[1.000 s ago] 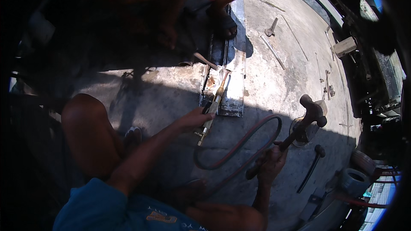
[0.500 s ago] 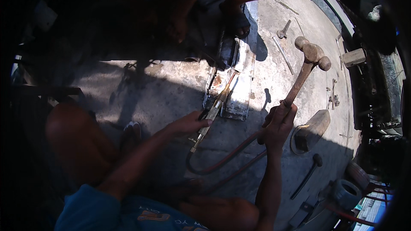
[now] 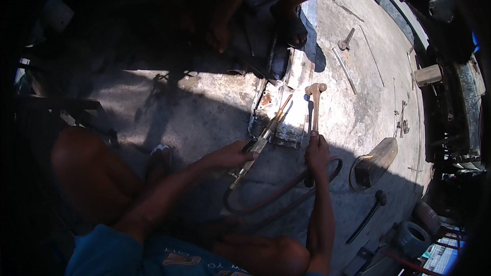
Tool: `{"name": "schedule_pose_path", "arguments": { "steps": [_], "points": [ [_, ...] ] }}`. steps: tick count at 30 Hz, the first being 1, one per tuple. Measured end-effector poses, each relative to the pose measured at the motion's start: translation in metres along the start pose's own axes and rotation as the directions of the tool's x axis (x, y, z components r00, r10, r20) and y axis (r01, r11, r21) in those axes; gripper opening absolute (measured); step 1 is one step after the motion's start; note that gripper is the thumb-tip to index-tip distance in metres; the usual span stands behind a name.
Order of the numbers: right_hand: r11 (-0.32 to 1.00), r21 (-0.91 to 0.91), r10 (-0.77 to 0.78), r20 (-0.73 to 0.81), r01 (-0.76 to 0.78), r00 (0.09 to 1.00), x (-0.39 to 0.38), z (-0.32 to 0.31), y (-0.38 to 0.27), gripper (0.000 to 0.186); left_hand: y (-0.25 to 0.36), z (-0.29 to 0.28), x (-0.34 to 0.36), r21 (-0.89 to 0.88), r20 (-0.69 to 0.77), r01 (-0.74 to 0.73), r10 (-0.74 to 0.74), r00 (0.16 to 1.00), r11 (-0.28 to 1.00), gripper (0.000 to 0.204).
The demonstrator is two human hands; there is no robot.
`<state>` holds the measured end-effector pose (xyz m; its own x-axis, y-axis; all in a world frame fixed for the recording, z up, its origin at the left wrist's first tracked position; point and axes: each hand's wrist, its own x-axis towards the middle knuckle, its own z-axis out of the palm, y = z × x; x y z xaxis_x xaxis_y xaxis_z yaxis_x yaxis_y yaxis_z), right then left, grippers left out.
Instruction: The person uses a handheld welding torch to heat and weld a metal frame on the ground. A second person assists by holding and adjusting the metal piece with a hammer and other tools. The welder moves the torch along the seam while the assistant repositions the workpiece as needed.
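Note:
My left hand (image 3: 236,155) is closed around a gas torch (image 3: 267,132), whose copper-coloured nozzle points away from me over a worn metal piece (image 3: 287,136) on the concrete. No flame can be made out in the glare. In my right hand (image 3: 317,154) is a hammer (image 3: 315,114), gripped by its handle, with its rounded head at the metal's right side. Whether the head touches anything, I cannot tell. Beyond the metal, another person's sandalled foot (image 3: 292,28) rests by its far part, and that person's hand (image 3: 219,37) hangs in shadow.
Torch hoses (image 3: 286,203) loop across the ground below my hands. To the right lie a wooden block (image 3: 379,162) and a second hammer (image 3: 368,217). Farther off are an adjustable wrench (image 3: 347,40), a metal bar (image 3: 344,70) and another wooden block (image 3: 428,75).
My right hand has brought the hammer down and to the left, from raised high to beside the metal. The torch stays in my left hand, almost unmoved.

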<state>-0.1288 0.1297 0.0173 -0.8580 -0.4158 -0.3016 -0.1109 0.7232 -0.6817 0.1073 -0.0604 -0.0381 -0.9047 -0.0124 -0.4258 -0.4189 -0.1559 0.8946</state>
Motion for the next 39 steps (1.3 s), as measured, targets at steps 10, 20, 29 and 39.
{"name": "schedule_pose_path", "arguments": {
  "steps": [10,20,29,39],
  "points": [
    [0.563,0.520,-0.437,-0.474,0.643,0.765,-0.010,-0.023,-0.079,0.044,0.004,-0.004,-0.002,-0.226,-0.051,-0.005,-0.006,0.999,0.974,0.033],
    [0.999,0.038,0.009,-0.030,-0.008,0.999,0.005,-0.014,-0.009,0.054,0.003,-0.002,-0.006,-0.152,-0.029,-0.052,0.048,0.998,0.987,0.030],
    [0.500,0.344,-0.491,-0.644,0.795,0.587,-0.015,-0.074,-0.116,0.052,0.004,-0.005,-0.004,-0.325,0.001,0.020,-0.021,1.000,0.945,0.034],
    [0.945,-0.311,-0.092,0.052,0.103,0.994,0.017,0.009,0.023,0.060,-0.012,-0.013,0.005,-0.184,0.005,0.046,-0.046,0.999,0.982,0.031]
  ]
}}
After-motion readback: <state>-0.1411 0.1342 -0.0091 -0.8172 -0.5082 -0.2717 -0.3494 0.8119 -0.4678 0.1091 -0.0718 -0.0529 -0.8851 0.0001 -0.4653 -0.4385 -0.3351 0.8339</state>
